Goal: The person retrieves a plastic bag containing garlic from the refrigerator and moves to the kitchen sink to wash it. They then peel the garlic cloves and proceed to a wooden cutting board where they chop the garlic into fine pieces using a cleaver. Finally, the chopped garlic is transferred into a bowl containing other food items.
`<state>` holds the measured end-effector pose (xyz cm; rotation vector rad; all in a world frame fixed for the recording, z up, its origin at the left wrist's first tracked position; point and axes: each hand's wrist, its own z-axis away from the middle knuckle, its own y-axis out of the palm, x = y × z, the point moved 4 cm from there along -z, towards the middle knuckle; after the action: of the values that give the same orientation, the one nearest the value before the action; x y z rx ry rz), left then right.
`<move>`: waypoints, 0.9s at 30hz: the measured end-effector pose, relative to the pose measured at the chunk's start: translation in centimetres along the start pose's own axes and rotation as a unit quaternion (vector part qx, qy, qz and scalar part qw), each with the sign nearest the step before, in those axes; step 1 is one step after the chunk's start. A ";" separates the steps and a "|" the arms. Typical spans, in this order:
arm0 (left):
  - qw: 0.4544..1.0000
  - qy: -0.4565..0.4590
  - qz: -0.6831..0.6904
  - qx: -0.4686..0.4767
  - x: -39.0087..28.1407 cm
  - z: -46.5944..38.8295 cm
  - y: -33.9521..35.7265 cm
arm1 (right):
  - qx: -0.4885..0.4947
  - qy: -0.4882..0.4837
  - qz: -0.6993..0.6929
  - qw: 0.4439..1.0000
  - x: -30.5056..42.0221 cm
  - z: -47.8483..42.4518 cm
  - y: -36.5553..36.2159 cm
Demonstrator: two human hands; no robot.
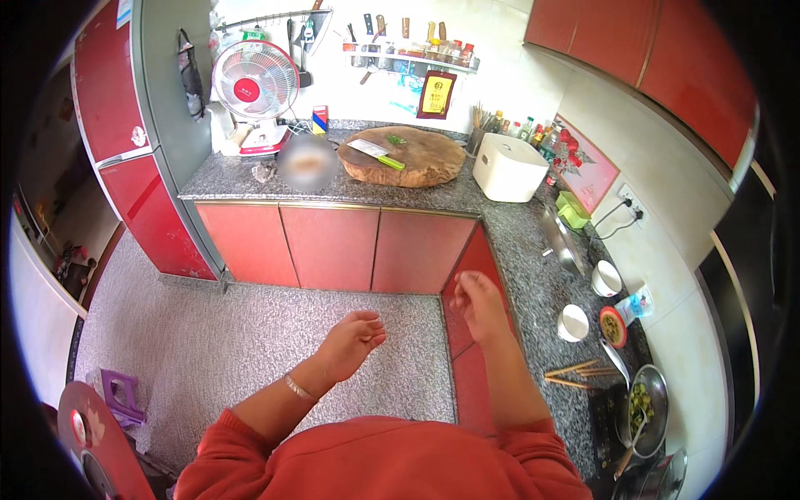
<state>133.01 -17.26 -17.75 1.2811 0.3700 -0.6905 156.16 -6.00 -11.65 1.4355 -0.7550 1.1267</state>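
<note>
My left hand (355,340) hangs in the air over the speckled floor, fingers loosely bent and holding nothing. Beside the right-hand run of red cabinets, my right hand (480,303) is raised, its fingers half curled around nothing. The granite counter (522,256) is nearest to it. Across from me, a thick round wooden chopping board (412,169) rests on the back counter. On the board lie a cleaver with a green handle (390,162) and a few chopped green leaves (395,140). A white lidded appliance (511,169) stands right of the board.
At right are white bowls (573,324), a bowl of brown food (612,327), chopsticks (572,375), a pan (656,431) of green vegetables and a leaning metal lid (561,240). Back left hold a fan (255,80) and refrigerator (156,212). A purple stool (122,397) stands lower left.
</note>
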 end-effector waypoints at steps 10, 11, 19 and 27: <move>0.978 0.048 -0.122 -0.161 -9.6 -16.5 -6.0 | -0.011 -0.007 0.194 0.981 -5.9 -21.0 -4.3; 0.977 0.067 -0.110 -0.172 -10.3 -19.1 -7.4 | -0.013 -0.018 0.206 0.978 -6.2 -23.9 -4.1; 0.986 0.108 -0.029 -0.123 -20.2 -32.4 -5.4 | 0.064 -0.153 0.350 0.922 -7.4 -43.3 3.7; 0.963 0.110 -0.201 -0.143 -27.1 -43.7 -8.4 | 0.034 -0.349 0.598 0.720 -9.9 -56.9 9.0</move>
<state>112.45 30.60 -19.06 1.0147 0.8978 -0.8026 131.63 46.25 -21.03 1.3727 -2.4474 1.5000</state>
